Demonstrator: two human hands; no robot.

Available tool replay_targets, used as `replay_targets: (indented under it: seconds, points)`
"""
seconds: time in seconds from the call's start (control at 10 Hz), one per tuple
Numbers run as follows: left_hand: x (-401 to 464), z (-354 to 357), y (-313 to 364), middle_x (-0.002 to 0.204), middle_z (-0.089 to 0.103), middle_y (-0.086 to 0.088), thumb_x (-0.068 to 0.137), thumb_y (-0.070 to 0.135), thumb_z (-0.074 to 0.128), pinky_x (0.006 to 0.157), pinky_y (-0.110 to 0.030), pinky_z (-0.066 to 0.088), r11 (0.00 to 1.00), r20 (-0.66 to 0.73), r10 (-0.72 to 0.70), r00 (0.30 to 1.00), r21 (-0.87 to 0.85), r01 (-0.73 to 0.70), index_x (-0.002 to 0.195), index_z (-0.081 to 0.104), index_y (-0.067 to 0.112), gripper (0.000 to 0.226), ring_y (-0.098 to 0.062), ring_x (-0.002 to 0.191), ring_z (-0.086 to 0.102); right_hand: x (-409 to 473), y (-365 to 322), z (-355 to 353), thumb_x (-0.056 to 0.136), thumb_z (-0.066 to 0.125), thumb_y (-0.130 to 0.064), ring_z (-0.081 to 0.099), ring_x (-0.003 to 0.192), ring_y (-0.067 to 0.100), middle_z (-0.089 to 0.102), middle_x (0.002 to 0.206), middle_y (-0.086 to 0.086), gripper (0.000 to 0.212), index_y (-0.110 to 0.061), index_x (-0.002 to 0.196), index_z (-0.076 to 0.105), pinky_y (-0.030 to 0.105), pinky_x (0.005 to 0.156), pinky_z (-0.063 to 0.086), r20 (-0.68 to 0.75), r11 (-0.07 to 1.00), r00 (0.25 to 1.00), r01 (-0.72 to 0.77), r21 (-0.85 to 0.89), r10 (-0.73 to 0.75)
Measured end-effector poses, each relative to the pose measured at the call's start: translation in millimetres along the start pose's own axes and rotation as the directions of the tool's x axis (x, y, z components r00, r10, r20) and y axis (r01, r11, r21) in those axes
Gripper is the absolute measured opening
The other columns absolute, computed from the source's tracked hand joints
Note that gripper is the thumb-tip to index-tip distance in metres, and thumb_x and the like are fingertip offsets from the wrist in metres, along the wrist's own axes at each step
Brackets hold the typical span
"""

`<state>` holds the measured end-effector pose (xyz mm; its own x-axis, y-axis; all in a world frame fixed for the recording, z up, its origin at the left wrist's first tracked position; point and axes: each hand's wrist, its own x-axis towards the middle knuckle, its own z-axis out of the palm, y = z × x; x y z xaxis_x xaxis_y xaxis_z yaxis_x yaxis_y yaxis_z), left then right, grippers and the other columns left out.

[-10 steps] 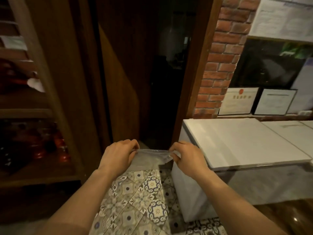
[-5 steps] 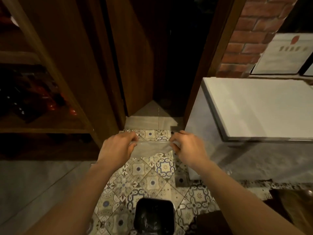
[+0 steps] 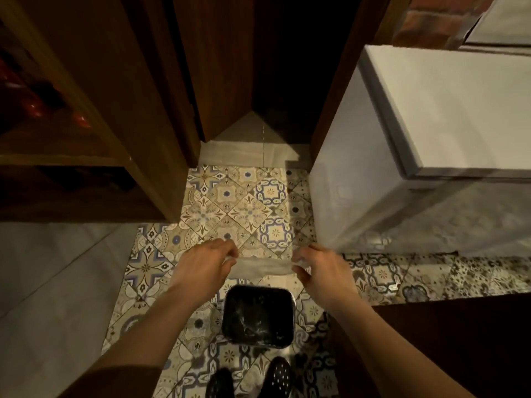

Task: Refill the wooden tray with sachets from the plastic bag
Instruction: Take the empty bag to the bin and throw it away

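A clear, flat plastic bag (image 3: 263, 268) is stretched between my two hands, low in the head view. My left hand (image 3: 204, 265) pinches its left end and my right hand (image 3: 319, 267) pinches its right end. The bag looks empty; I see no sachets in it. It hangs just above and beyond a small black-lined bin (image 3: 258, 317) that stands on the patterned tile floor. The wooden tray is not in view.
A white chest freezer (image 3: 431, 133) fills the right side. A dark wooden shelf unit (image 3: 94, 116) stands at the left, a dark doorway between them. A dark counter edge (image 3: 459, 340) is at lower right. My shoes (image 3: 253, 377) show below the bin.
My view has tilted down from the doorway to the floor, and the bin has come into sight. Both hands keep hold of the bag and have spread slightly apart.
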<state>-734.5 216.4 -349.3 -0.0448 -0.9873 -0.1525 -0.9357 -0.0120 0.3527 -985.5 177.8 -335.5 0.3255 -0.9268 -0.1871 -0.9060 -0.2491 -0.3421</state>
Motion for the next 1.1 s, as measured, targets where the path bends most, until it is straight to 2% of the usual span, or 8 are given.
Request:
replay_targets:
  seconds: [0.1,0.2,0.3,0.5,0.6,0.7,0.8,1.1]
  points:
    - [-3.1,33.9,-12.5,0.108,0.065,0.011,0.097,0.033,0.06,0.07,-0.031,0.04,1.0,0.065,-0.001,0.998,-0.003,0.001,0.105,0.058,0.034,0.009,-0.017,0.095,0.062,-7.6,7.0,36.6,0.093,0.067,-0.031,0.066,0.097,0.017,0.067,0.116,-0.007,0.019,-0.032,0.112,0.068,0.032,0.076,0.051,0.054,0.999,0.998,-0.044,0.002,0.044]
    - [-9.8,63.0,-23.1,0.105,0.064,0.013,0.096,0.031,0.062,0.072,-0.028,0.037,1.0,0.099,-0.012,0.995,-0.026,0.014,0.101,0.057,0.035,0.008,-0.012,0.093,0.059,-16.1,10.0,67.6,0.092,0.069,-0.025,0.063,0.093,0.014,0.065,0.111,-0.008,0.019,-0.031,0.109,0.068,0.025,0.074,0.046,0.101,0.996,0.991,-0.091,0.011,0.09]
    - [-16.2,89.7,-31.7,0.107,0.063,0.016,0.097,0.032,0.061,0.075,-0.023,0.035,1.0,0.148,-0.013,0.989,-0.025,0.017,0.101,0.055,0.037,0.008,-0.003,0.09,0.05,-22.9,12.7,91.7,0.093,0.067,-0.027,0.062,0.092,0.013,0.063,0.109,-0.009,0.017,-0.032,0.109,0.066,0.025,0.072,0.045,0.125,0.993,0.985,-0.12,-0.017,0.121]
    - [-23.3,131.4,-42.2,0.109,0.066,0.015,0.096,0.031,0.062,0.073,-0.022,0.034,0.999,0.219,-0.018,0.976,-0.033,0.026,0.103,0.056,0.039,0.013,-0.002,0.089,0.051,-26.4,22.0,127.9,0.092,0.066,-0.025,0.064,0.096,0.014,0.067,0.112,-0.008,0.022,-0.031,0.113,0.067,0.031,0.081,0.056,0.171,0.985,0.971,-0.169,-0.022,0.17]
    - [-25.4,147.1,-44.3,0.116,0.065,0.014,0.092,0.032,0.067,0.082,-0.024,0.042,0.998,0.261,-0.016,0.965,-0.047,0.029,0.113,0.056,0.038,0.024,-0.007,0.1,0.057,-29.1,29.0,142.0,0.091,0.068,-0.029,0.063,0.105,0.015,0.067,0.119,-0.008,0.038,-0.037,0.127,0.06,0.03,0.086,0.054,0.231,0.982,0.956,-0.187,-0.003,0.182]
    - [-30.0,160.3,-44.7,0.126,0.062,0.011,0.09,0.036,0.07,0.095,-0.028,0.044,0.996,0.348,-0.035,0.937,-0.068,0.063,0.127,0.053,0.034,0.041,-0.01,0.111,0.057,-33.7,34.7,154.6,0.091,0.069,-0.037,0.062,0.115,0.017,0.064,0.127,-0.006,0.054,-0.039,0.141,0.049,0.033,0.094,0.051,0.322,0.978,0.926,-0.21,0.004,0.197]
    - [-29.6,162.3,-44.3,0.131,0.059,0.01,0.089,0.037,0.071,0.101,-0.03,0.043,0.992,0.39,-0.07,0.918,-0.07,0.106,0.131,0.051,0.034,0.046,-0.009,0.117,0.055,-34.3,40.3,156.7,0.093,0.066,-0.039,0.061,0.115,0.018,0.063,0.129,-0.005,0.053,-0.036,0.143,0.047,0.034,0.095,0.052,0.359,0.974,0.909,-0.226,-0.007,0.213]
    - [17.0,75.3,-25.7,0.147,0.05,0.008,0.092,0.053,0.061,0.107,-0.034,0.039,0.998,0.245,-0.056,0.968,-0.011,0.06,0.147,0.039,0.034,0.062,-0.015,0.13,0.049,-1.7,32.3,78.4,0.097,0.056,-0.048,0.054,0.123,0.021,0.057,0.137,-0.001,0.051,-0.031,0.144,0.045,0.038,0.102,0.05,0.275,0.981,0.943,-0.196,-0.001,0.189]
